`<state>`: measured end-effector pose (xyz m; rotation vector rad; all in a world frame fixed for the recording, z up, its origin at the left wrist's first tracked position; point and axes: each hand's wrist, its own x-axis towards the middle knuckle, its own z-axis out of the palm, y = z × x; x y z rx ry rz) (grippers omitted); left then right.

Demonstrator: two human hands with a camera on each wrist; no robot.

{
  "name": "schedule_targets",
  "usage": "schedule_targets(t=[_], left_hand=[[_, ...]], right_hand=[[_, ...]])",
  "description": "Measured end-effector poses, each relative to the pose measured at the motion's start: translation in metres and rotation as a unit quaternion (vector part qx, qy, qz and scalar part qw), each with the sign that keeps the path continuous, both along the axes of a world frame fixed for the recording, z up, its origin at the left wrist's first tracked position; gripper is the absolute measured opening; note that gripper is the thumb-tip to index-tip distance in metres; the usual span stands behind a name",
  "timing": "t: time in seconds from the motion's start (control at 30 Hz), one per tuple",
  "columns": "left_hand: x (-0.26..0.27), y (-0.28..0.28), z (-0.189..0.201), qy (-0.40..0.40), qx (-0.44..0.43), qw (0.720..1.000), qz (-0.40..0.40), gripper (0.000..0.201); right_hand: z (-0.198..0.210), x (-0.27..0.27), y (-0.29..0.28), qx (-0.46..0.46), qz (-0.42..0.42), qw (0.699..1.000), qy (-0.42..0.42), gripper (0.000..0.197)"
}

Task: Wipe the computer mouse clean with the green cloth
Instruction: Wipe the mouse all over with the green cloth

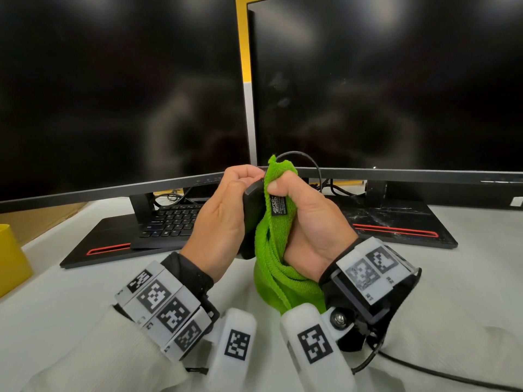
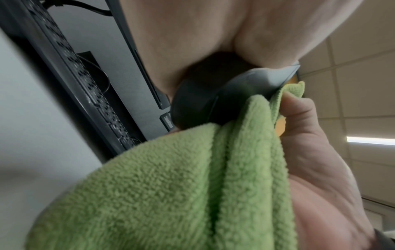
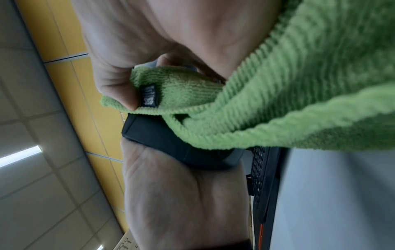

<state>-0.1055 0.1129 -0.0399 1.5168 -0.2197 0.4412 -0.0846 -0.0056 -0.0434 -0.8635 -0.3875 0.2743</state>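
Ahead — monitors (image 1: 121,89), keyboard (image 1: 169,222); right — bare desk (image 1: 467,292)

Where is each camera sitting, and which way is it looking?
Head: on the person's head, looking forward and down at two monitors; both hands and wrist bands show.
Left wrist: looks along the left hand at the mouse it grips.
Right wrist: looks along the right hand, whose fingers pinch the green cloth.
All share mouse and cloth.

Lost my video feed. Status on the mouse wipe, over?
Left hand grips mouse, lifted off desk. Right hand pinches green cloth against it. Nothing in the way.
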Motion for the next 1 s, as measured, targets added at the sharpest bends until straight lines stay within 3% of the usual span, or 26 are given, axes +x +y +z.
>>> schedule_targets(t=[0.27, 0.43, 0.6, 0.67, 0.83, 0.93, 1.0], left_hand=[[-0.001, 0.001, -0.003, 0.008, 0.036, 0.999, -0.001, 0.034], [-0.004, 0.002, -0.003, -0.007, 0.0, 1.0, -0.01, 0.029], [0.002, -0.001, -0.002, 0.011, 0.028, 1.0, -0.009, 0.03], [0.003, -0.002, -0.001, 0.022, 0.029, 0.999, -0.005, 0.03], [0.005, 0.0, -0.004, 0.003, 0.041, 0.999, 0.0, 0.031], [0.002, 0.002, -0.007, -0.028, 0.052, 0.998, -0.014, 0.033], [0.002, 0.005, -0.011, -0.048, 0.067, 0.997, -0.009, 0.033]], right_hand=[[0.0, -0.006, 0.003, 0.002, 0.034, 0.999, -0.02, 0.026], [0.0, -0.008, 0.006, -0.018, 0.045, 0.997, -0.054, 0.05], [-0.002, 0.001, 0.005, 0.024, -0.003, 1.0, 0.009, 0.015], [-0.003, 0.005, 0.004, 0.035, -0.023, 0.999, 0.024, 0.013], [-0.003, 0.001, 0.005, 0.017, 0.009, 1.0, 0.019, 0.035], [-0.003, -0.005, 0.006, -0.013, 0.037, 0.999, -0.021, 0.037], [-0.005, -0.006, 0.006, -0.035, 0.028, 0.998, -0.047, 0.05]])
